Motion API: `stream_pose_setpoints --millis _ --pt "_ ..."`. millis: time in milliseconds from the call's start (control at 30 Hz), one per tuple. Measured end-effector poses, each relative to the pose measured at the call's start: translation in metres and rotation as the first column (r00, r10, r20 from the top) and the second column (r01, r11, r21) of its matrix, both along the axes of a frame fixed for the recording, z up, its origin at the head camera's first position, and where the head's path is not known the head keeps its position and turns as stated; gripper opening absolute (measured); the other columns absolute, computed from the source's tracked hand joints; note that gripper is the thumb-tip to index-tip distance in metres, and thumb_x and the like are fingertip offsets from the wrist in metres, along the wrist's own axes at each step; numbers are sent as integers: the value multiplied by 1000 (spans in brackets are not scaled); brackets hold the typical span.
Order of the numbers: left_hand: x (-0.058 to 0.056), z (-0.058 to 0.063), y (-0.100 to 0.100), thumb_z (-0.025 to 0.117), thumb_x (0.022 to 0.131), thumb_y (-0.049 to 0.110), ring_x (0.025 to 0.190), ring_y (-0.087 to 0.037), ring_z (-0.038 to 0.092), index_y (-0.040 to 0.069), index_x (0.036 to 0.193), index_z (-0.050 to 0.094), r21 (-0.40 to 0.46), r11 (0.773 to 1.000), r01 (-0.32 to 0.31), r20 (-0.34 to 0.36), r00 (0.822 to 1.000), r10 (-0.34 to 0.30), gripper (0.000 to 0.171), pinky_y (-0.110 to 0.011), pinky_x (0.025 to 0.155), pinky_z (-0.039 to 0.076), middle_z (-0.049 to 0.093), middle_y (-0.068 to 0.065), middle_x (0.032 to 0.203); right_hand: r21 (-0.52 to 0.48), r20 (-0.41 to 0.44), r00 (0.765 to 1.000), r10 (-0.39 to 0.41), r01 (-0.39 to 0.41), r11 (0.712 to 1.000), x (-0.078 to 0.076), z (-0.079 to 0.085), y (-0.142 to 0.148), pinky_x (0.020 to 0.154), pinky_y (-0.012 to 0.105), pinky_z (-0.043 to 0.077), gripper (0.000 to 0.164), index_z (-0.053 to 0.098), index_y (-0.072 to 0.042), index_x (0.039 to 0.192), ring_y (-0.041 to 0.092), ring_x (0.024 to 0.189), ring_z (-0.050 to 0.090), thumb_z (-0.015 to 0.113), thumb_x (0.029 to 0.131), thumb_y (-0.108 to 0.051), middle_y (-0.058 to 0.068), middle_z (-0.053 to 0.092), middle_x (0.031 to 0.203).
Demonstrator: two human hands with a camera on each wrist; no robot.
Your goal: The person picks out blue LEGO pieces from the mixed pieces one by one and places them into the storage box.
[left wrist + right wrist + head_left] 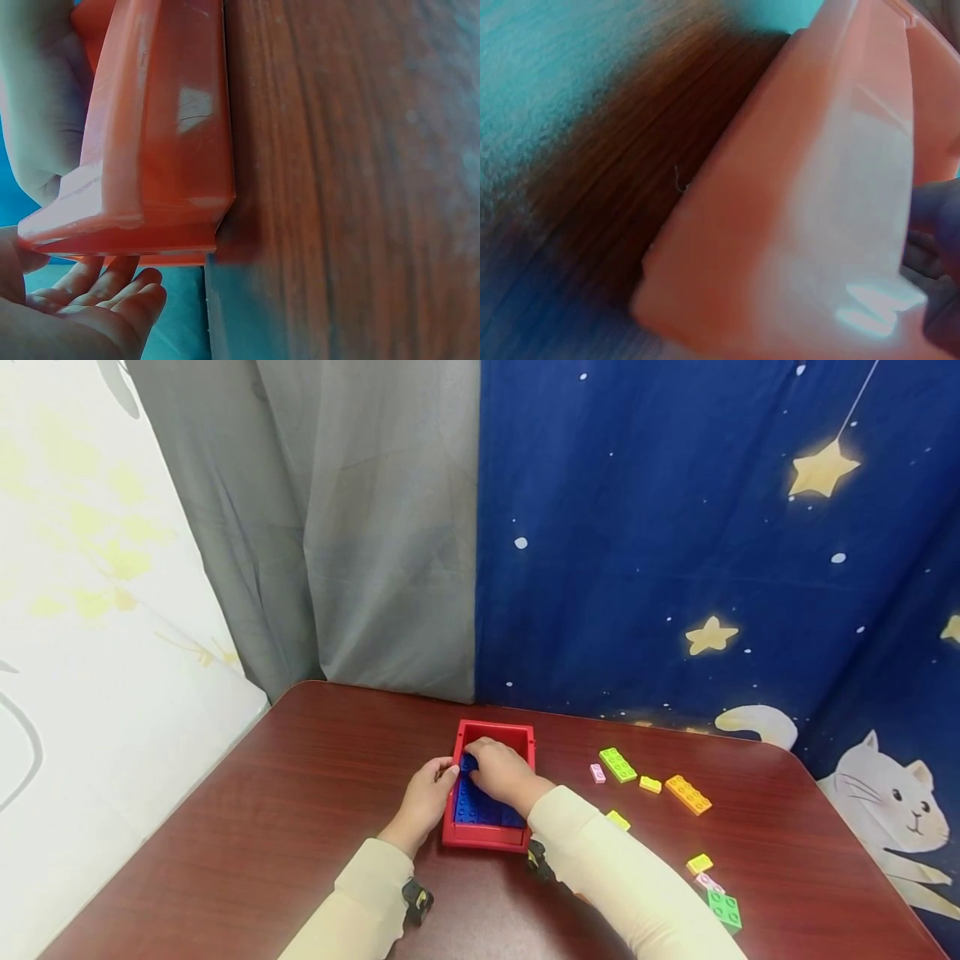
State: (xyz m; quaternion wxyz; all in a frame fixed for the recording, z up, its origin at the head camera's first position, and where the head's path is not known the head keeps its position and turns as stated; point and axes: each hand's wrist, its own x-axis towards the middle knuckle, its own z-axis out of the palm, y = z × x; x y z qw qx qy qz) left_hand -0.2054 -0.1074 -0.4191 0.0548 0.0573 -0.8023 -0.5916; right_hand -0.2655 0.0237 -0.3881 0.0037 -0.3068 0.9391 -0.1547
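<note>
A red box without a lid stands on the table, and blue studded bricks cover its floor. My left hand holds the box's left wall; in the left wrist view its thumb is at the rim and its fingers lie against the outside. My right hand reaches down into the box, its thumb and fingers around a blue brick near the left wall. In the right wrist view the box's outer wall hides most of that hand.
Loose bricks lie to the right on the brown table: a lime brick, an orange brick, a small pink brick, a green brick and several small yellow ones. Grey and blue curtains hang behind the table.
</note>
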Motion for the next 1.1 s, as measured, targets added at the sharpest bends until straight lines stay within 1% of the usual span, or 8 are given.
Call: stream_pose_setpoints --millis 333,500,700,867,967,1100 --pt "0 1 2 48 101 17 106 -31 59 -4 128 55 -3 1000 1 6 1000 -1 35 -48 97 48 60 -22 123 24 -9 1000 10 -10 1000 1 -1 1 101 37 47 38 61 -3 127 24 115 60 67 90 -12 12 63 123" --pt "0 2 2 48 101 18 105 -30 59 -4 128 55 -7 1000 5 10 1000 -5 35 -48 97 48 60 -21 123 32 -8 1000 3 -3 999 0 -2 0 101 37 46 40 60 -3 128 24 117 59 66 90 -13 11 63 124" --pt "0 2 4 48 101 16 104 -30 60 -4 126 56 -1 1000 3 2 1000 -3 33 -47 96 49 61 -22 121 43 -6 1000 2 -2 999 -1 -5 1 101 37 47 40 61 -2 128 24 115 60 66 91 -15 12 64 123" --pt "0 0 5 49 100 15 102 -31 61 -5 125 56 10 1000 4 -6 1000 -4 33 -47 94 50 62 -22 119 29 20 1000 -10 10 1000 -2 -5 0 102 38 45 44 59 -1 130 25 118 59 66 90 -17 13 63 126" --pt "-1 -2 4 49 100 15 103 -31 61 -6 124 56 9 1000 2 -14 1000 -2 33 -46 93 50 62 -23 118 12 15 1000 -9 9 1000 0 -4 1 104 38 43 45 58 1 131 26 122 57 66 91 -17 14 60 130" --pt "-1 -5 3 49 100 15 106 -31 60 -7 124 56 -11 1000 -17 -16 1000 17 33 -46 93 50 62 -23 119 -13 -16 1000 2 -2 1000 7 -1 6 106 38 41 46 57 1 132 25 125 54 64 91 -19 14 58 134"
